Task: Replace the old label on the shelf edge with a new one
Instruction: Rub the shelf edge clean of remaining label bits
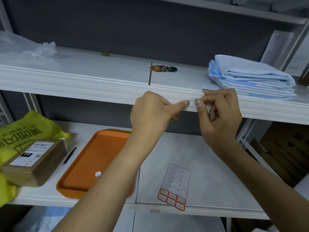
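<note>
The white shelf edge runs across the middle of the view. My left hand is curled into a fist, its thumb tip pressing the front of the edge. My right hand has its forefinger on top of the edge and its thumb on the front, pinching the lip. The two thumb tips lie a little apart. Any label between them is white on white and hard to make out. A label sheet lies on the lower shelf, with several red-bordered labels left at its near end.
An orange tray holding a small white scrap sits on the lower shelf, with a pen, brown parcel and yellow bag to its left. Folded blue cloths and keys lie above. Cardboard boxes stand right.
</note>
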Demonstrator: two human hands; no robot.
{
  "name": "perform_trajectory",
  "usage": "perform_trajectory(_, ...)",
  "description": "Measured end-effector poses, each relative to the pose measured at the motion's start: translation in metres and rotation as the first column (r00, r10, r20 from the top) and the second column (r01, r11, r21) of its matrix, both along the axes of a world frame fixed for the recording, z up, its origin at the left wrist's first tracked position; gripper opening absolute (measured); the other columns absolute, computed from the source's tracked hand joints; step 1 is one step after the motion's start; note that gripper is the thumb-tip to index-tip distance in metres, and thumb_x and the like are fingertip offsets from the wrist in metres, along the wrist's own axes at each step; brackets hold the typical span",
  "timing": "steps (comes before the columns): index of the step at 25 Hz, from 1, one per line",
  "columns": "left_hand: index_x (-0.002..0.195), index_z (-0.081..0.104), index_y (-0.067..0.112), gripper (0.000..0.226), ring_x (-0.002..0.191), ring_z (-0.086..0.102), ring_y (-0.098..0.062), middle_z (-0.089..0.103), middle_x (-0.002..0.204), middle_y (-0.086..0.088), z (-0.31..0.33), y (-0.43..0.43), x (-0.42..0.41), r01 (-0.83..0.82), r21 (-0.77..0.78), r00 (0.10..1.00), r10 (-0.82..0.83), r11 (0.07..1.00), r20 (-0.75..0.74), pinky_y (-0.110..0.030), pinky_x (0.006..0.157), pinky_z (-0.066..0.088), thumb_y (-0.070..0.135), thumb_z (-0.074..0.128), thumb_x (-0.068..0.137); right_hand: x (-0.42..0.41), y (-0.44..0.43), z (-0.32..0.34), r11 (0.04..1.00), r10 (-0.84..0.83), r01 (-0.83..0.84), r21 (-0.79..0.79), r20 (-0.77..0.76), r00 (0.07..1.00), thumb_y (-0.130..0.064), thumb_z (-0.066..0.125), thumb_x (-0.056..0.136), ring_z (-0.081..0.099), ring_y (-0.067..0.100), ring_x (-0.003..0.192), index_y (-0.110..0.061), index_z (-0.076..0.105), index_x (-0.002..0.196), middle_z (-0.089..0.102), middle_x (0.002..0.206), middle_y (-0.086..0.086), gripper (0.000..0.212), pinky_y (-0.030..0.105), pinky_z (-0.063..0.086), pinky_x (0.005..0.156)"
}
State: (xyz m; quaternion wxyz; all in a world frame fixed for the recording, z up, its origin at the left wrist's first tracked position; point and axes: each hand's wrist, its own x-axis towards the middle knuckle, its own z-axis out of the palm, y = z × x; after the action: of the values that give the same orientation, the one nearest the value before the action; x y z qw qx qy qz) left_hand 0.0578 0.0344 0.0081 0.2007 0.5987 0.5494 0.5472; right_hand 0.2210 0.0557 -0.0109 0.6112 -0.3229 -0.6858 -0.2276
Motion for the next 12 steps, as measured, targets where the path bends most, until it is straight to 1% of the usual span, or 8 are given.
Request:
perform_trajectory(2,0.06,0.076,0.019,0.049,0.056,0.069,-0.013,0.071,0.058,0.002,0.0018,-0.0012,0.0045,-0.045,0.006,0.997,0.045,0.999,-0.065,-0.038,0.06,0.061,0.065,0.069,0.073,-0.0003,-0.0009,0.0005,1.0,-0.003,0.003,-0.002,0.0,1.0,-0.01,0.065,0.089,0.047,0.005,0.075,0.002,0.065,0.079,0.062,0.092,0.019,0.016,0.016,0.035,0.055)
perform_trajectory(5,0.062,0.076,0.017,0.055,0.055,0.067,-0.015,0.071,0.06,-0.001,0.0031,-0.0027,0.0092,-0.092,0.015,0.985,0.093,0.996,-0.143,-0.038,0.062,0.06,0.069,0.065,0.074,-0.0001,-0.0019,0.0015,1.0,0.002,-0.002,-0.006,0.006,1.0,-0.01,0.065,0.089,0.053,0.011,0.078,0.003,0.065,0.08,0.062,0.09,0.02,0.016,0.011,0.034,0.06)
perform_trajectory(9,0.061,0.075,0.015,0.051,0.053,0.065,-0.012,0.07,0.058,0.002,-0.0015,-0.0027,0.0063,-0.063,0.051,0.991,0.069,0.997,-0.115,-0.038,0.061,0.059,0.064,0.067,0.077,0.0003,-0.0031,0.0019,1.0,-0.007,0.007,-0.011,0.013,1.0,-0.009,0.065,0.089,0.048,0.007,0.077,0.003,0.065,0.081,0.062,0.092,0.02,0.015,0.01,0.032,0.059)
perform_trajectory(12,0.06,0.075,0.016,0.045,0.051,0.063,-0.011,0.069,0.056,0.002,-0.0053,-0.0029,0.0053,-0.047,0.093,0.994,0.056,0.995,-0.098,-0.037,0.062,0.057,0.057,0.069,0.078,0.0009,-0.0029,0.0025,1.0,0.001,-0.001,-0.007,0.018,1.0,-0.01,0.065,0.088,0.052,0.011,0.078,0.004,0.066,0.081,0.063,0.091,0.021,0.016,0.011,0.035,0.061)
